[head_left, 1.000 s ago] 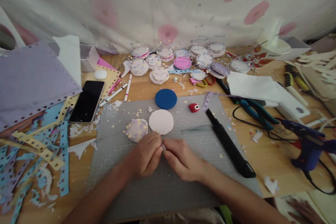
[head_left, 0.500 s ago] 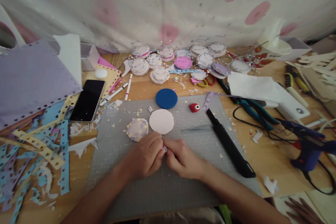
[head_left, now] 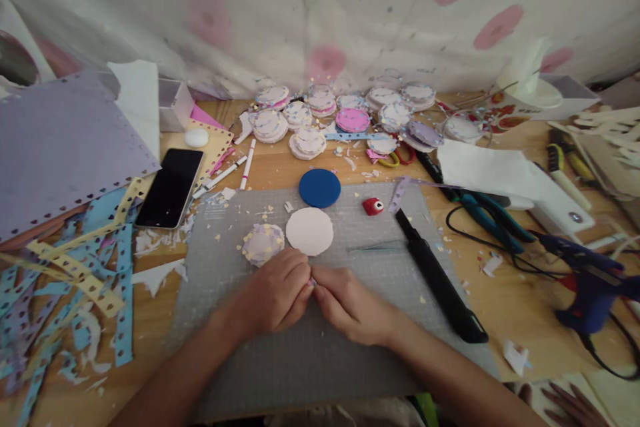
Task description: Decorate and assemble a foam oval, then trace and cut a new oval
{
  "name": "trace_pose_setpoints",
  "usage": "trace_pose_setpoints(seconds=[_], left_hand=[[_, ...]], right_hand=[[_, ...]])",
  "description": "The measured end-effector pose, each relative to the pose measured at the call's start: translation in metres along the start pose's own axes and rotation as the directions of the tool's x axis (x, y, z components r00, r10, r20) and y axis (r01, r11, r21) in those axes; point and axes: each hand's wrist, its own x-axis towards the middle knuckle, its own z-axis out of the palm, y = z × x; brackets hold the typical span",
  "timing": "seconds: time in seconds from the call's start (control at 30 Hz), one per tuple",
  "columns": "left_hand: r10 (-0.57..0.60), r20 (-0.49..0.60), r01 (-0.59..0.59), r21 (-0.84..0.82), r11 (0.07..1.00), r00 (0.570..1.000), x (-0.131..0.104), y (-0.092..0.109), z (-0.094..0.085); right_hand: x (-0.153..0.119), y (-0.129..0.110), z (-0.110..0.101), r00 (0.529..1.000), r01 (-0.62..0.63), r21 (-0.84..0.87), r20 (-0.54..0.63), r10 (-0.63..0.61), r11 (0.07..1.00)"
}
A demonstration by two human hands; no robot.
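My left hand [head_left: 276, 292] and my right hand [head_left: 353, 303] meet over the grey cutting mat [head_left: 280, 373], fingers closed in a pinch. Between the fingertips shows a tiny pale purplish piece [head_left: 313, 282], too small to name and mostly covered. Just beyond the hands lies a white paper disc [head_left: 309, 231], with a blue disc [head_left: 320, 188] behind it. A purple paper disc decorated with yellow bits [head_left: 263, 244] lies beside my left hand. To the right are a red punch with an eye [head_left: 373, 206] and a black utility knife [head_left: 443, 280].
Several decorated paper discs [head_left: 353, 120] line the back. A phone [head_left: 170, 188] and cut paper strips [head_left: 124, 293] lie left. On the right are pliers [head_left: 493, 220] and a blue glue gun [head_left: 587, 280]. Another person's hand [head_left: 575, 403] rests at the lower right.
The view has shifted slightly. Both hands stay pinched together at nearly the same spot, the left fingers turned a little. The other person's hand has moved slightly.
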Motion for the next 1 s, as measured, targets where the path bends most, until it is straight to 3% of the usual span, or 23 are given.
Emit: trace_pose_setpoints(seconds=[0.2, 0.43, 0.7, 0.9, 1.0], left_hand=[[-0.038, 0.049, 0.035, 0.069, 0.997, 0.998, 0.000, -0.001, 0.000], [-0.053, 0.078, 0.050, 0.040, 0.998, 0.996, 0.000, 0.001, 0.005], [-0.075, 0.054, 0.082, -0.135, 0.987, 0.996, -0.002, 0.002, 0.012], [-0.156, -0.026, 0.142, -0.291, 0.946, 0.987, 0.002, 0.005, 0.011], [-0.187, -0.081, 0.146, -0.361, 0.921, 0.979, 0.001, 0.005, 0.010]], right_hand=[[0.002, -0.001, -0.002, 0.997, -0.075, 0.012, 0.035, 0.074, 0.997], [0.002, 0.000, 0.002, 0.997, -0.074, 0.012, -0.028, 0.074, 0.997], [0.001, 0.001, 0.009, 0.986, -0.102, -0.001, -0.133, 0.101, 0.995], [0.003, 0.001, 0.013, 0.972, -0.018, 0.028, -0.233, 0.024, 0.999], [0.003, 0.000, 0.013, 0.975, 0.009, -0.017, -0.220, -0.012, 1.000]])
